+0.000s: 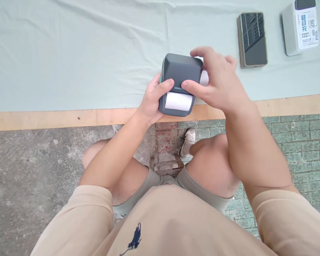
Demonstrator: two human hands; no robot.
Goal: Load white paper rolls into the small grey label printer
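A dark grey label printer point(183, 69) with small lettering on its lid is held up near the table's front edge. White label paper point(178, 101) shows in the opening at its near end. My left hand point(153, 97) is closed round the printer's left side, thumb on top. From the right, my right hand point(220, 78) grips it too, with the thumb on the lid near the lettering and a finger at the far right corner. Something white and rounded point(204, 78) shows between the printer and my right palm; what it is, and whether it is held, I cannot tell.
A pale green cloth point(77, 57) covers the table, whose bare wooden edge point(42, 119) faces me. To the right lie a dark phone-like slab point(253, 39) and a white box-shaped device point(301, 30) with a printed label. Below the edge are my knees and a wooden stool point(165, 164).
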